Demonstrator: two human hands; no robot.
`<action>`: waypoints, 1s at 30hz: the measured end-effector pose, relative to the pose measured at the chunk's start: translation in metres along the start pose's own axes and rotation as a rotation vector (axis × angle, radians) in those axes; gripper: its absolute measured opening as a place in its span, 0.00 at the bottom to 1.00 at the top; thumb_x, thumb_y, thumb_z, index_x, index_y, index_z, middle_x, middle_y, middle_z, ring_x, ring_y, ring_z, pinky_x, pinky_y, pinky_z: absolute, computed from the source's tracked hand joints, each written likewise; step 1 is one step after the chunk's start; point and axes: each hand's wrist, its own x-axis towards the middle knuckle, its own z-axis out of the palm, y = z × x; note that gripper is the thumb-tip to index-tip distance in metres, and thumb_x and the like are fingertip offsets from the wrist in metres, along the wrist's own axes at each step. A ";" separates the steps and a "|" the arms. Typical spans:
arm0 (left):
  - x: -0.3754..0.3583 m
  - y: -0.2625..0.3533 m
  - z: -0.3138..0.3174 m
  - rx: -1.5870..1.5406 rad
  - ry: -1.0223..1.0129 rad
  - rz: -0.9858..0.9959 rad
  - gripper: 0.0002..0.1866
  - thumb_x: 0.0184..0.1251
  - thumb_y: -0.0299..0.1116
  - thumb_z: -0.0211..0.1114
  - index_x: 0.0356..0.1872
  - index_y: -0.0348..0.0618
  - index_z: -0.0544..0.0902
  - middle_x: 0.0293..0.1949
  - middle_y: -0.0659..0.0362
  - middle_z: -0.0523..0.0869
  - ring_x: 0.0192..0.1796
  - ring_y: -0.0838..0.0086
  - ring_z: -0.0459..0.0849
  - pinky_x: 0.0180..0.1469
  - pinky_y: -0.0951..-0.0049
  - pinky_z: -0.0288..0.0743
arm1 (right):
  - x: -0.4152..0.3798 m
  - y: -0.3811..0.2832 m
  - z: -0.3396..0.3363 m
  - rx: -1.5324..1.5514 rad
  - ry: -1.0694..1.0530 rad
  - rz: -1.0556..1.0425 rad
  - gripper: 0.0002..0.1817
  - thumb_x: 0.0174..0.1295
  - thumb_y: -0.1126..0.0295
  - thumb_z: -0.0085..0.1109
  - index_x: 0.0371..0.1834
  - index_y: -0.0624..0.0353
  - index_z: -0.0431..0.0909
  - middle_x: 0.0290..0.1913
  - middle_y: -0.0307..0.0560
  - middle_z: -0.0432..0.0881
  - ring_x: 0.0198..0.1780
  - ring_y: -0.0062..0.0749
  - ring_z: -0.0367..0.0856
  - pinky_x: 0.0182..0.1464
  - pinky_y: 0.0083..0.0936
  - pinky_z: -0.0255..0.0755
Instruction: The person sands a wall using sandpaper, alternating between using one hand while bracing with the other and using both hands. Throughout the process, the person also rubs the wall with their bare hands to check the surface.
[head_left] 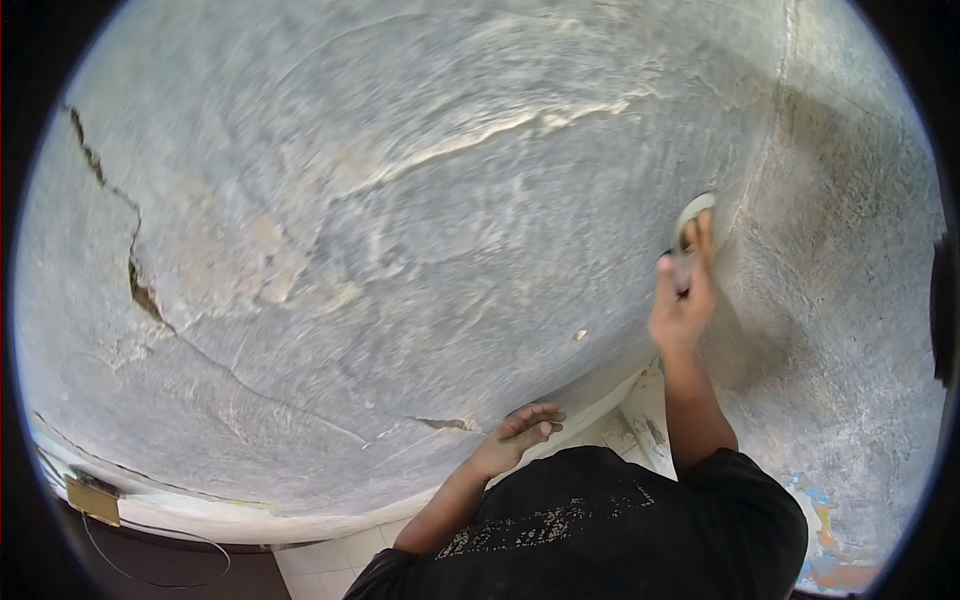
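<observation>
My right hand (pixel 683 300) is raised and shut on a pale rounded hand tool (pixel 693 212). It presses the tool against the rough grey plastered wall (pixel 450 250), close to the inner corner (pixel 768 150) where a second wall meets it. My left hand (pixel 520 435) sits lower, with its fingers loosely spread and the palm resting on the wall's bottom part, holding nothing. Both arms come out of a black short-sleeved shirt (pixel 600 530) at the bottom of the view.
A long dark crack (pixel 135 270) runs down the wall's left side, and a shorter one (pixel 445 424) lies near my left hand. White tiles (pixel 320 555) are below. A small yellowish box with a wire (pixel 92 498) sits lower left. Coloured paint patches (pixel 825 550) mark the right wall.
</observation>
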 end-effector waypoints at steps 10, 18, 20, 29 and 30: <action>-0.042 -0.007 -0.026 0.252 0.034 0.011 0.23 0.75 0.37 0.56 0.65 0.38 0.69 0.60 0.54 0.78 0.60 0.68 0.78 0.60 0.68 0.70 | -0.083 -0.100 0.046 0.069 -0.561 -0.479 0.19 0.60 0.71 0.54 0.56 0.57 0.80 0.67 0.46 0.74 0.73 0.50 0.62 0.76 0.52 0.44; -0.071 -0.020 -0.042 -0.057 -0.148 0.057 0.24 0.75 0.37 0.56 0.67 0.42 0.67 0.61 0.53 0.76 0.62 0.65 0.75 0.61 0.65 0.69 | -0.036 -0.017 0.000 -0.104 0.178 0.665 0.22 0.70 0.62 0.54 0.59 0.67 0.74 0.56 0.52 0.78 0.58 0.34 0.71 0.62 0.27 0.62; -0.077 -0.019 -0.047 -0.073 -0.169 0.065 0.24 0.75 0.37 0.55 0.68 0.42 0.66 0.62 0.53 0.75 0.63 0.64 0.75 0.61 0.64 0.68 | -0.044 -0.024 0.008 -0.104 0.171 0.605 0.24 0.69 0.62 0.55 0.62 0.67 0.72 0.49 0.47 0.80 0.45 0.27 0.75 0.53 0.23 0.68; -0.099 -0.029 -0.077 0.003 -0.211 0.096 0.27 0.73 0.31 0.57 0.70 0.41 0.62 0.62 0.53 0.74 0.62 0.64 0.74 0.64 0.63 0.66 | -0.125 -0.153 0.080 -0.091 -0.501 -0.425 0.23 0.60 0.69 0.52 0.62 0.48 0.76 0.69 0.53 0.69 0.73 0.53 0.61 0.75 0.55 0.45; -0.104 -0.024 -0.077 0.009 -0.220 0.087 0.27 0.73 0.31 0.57 0.70 0.41 0.62 0.62 0.53 0.74 0.62 0.64 0.74 0.64 0.63 0.66 | -0.122 -0.145 0.080 -0.105 -0.497 -0.445 0.22 0.60 0.69 0.52 0.60 0.46 0.77 0.68 0.51 0.70 0.72 0.53 0.62 0.75 0.55 0.44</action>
